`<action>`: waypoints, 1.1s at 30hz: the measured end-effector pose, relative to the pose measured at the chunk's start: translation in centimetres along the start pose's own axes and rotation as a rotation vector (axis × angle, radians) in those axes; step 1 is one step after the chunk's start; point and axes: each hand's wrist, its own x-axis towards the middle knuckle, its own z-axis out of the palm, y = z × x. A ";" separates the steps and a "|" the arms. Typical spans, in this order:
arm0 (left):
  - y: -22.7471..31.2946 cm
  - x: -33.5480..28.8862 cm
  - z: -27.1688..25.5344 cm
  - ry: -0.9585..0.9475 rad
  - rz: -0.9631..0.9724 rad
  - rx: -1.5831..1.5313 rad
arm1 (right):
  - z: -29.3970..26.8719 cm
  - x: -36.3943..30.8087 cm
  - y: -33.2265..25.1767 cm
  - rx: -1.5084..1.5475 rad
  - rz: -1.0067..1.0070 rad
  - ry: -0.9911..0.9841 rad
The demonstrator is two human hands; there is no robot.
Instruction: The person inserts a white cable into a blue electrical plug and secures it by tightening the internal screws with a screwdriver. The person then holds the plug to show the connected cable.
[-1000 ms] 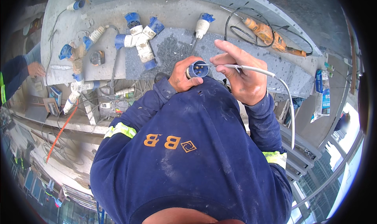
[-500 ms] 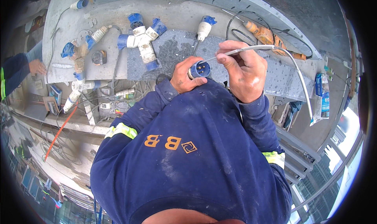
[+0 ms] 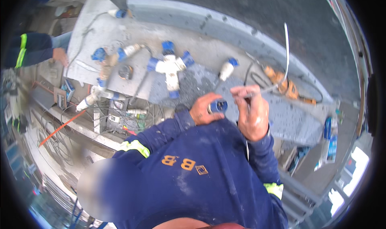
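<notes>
My left hand [image 3: 204, 110] is wrapped round a blue round-bodied industrial plug [image 3: 218, 106], its open pin end turned up and to the right. My right hand [image 3: 254, 114] is beside it, thumb and fingers pinched on a thin white flexible cable or strip [image 3: 286, 60]. From those fingers the strip curves right and then stands up, its far end loose above the bench. Whether its near end reaches the plug is hidden by blur. Beyond my hands lie a white-and-blue connector [image 3: 227, 69] on a cord and a white multi-way splitter [image 3: 172, 70] with blue sockets.
An orange power tool [image 3: 284, 84] with a black cord lies at the right of the bench [image 3: 140, 36]. More taped connectors [image 3: 105, 66] and a round dark object [image 3: 125, 72] sit left. Tangled cables hang below. A co-worker's hand [image 3: 60, 57] rests at the left edge.
The view has shifted, and a blurred shape now shows at lower left. The white strip's loose end has swung from drooping at the right to standing up. Both hands keep their holds.
</notes>
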 end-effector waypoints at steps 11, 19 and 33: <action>1.3 -0.8 0.1 0.163 0.005 0.072 | 0.7 -0.3 0.2 0.034 0.021 0.157; 2.5 -1.6 -1.4 0.013 -0.035 -0.104 | -2.2 1.8 -1.1 0.092 -0.377 -0.196; 3.1 -4.2 -1.8 0.027 0.003 -0.104 | 2.7 -0.2 -1.9 0.234 -0.131 0.010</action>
